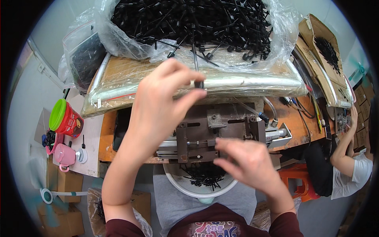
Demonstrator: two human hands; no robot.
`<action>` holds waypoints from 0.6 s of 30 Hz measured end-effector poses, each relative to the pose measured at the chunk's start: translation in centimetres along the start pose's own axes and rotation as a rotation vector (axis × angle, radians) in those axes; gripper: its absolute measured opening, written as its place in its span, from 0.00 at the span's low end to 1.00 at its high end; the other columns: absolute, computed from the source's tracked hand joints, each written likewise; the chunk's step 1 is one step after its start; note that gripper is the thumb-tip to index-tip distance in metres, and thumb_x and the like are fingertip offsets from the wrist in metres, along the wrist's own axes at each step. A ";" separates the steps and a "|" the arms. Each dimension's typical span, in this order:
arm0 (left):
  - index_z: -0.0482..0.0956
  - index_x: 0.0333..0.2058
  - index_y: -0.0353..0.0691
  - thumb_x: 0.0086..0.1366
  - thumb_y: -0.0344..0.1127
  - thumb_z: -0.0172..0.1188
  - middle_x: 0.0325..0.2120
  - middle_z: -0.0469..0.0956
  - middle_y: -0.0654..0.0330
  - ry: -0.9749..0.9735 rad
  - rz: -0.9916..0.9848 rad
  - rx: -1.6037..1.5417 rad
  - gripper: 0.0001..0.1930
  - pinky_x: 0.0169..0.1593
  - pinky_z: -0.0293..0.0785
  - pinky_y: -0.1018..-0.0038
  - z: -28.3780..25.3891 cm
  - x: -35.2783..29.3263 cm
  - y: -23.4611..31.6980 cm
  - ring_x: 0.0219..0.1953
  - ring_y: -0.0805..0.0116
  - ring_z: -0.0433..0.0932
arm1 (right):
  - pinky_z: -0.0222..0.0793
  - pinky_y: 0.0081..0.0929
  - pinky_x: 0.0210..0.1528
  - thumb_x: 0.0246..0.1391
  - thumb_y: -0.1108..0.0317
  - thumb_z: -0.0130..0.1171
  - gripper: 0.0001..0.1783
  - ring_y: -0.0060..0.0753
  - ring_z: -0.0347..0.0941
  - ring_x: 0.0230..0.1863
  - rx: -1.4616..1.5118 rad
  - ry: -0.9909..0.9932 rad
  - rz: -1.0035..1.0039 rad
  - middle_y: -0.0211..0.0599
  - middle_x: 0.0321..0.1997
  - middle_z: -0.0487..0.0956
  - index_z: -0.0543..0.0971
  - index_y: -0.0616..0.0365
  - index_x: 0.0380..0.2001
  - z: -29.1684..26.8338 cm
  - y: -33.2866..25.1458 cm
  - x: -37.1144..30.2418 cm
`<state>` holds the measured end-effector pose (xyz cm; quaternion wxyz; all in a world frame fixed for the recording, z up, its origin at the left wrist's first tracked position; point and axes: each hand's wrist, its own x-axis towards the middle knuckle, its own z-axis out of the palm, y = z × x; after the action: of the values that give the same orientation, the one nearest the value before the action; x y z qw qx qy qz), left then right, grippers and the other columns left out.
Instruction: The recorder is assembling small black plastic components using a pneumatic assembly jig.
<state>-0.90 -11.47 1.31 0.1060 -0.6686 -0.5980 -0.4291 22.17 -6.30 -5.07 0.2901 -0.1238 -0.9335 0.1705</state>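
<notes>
My left hand [164, 94] is raised over the front edge of the work surface, thumb and forefinger pinching the dark end of a thin black rod-shaped part [195, 59]. The part stands nearly upright in the picture, its far end reaching toward the heap of similar black parts [229, 27]. Lower right, my right hand [250, 158] is curled at a dark metal clamping fixture [233, 130]. Its thumb and forefinger close around something dark that I cannot make out; the hand is slightly blurred. Below the fixture, a white basket [173, 183] on my lap holds more black rods [203, 175].
A plastic-wrapped board [130, 87] carries the heap in clear plastic. Air hoses [270, 112] and a cylinder [278, 134] sit right of the fixture. At left stand a red-and-green tub [65, 118] and a pink cup [65, 156]. A co-worker [351, 170] sits far right near an orange stool [296, 181].
</notes>
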 end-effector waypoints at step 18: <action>0.88 0.39 0.44 0.44 0.30 0.78 0.47 0.79 0.57 -0.058 -0.118 -0.219 0.19 0.43 0.79 0.72 -1.9 -12.4 5.9 0.39 0.65 0.80 | 0.62 0.33 0.64 0.33 0.41 0.77 0.49 0.40 0.68 0.63 -0.379 0.158 0.657 0.43 0.57 0.76 0.75 0.64 0.55 4.2 7.8 30.6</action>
<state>4.52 -23.04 -4.08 -0.0101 -0.6519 -0.5887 -0.4778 -3.78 9.92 3.89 0.2630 -0.4803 -0.8339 0.0685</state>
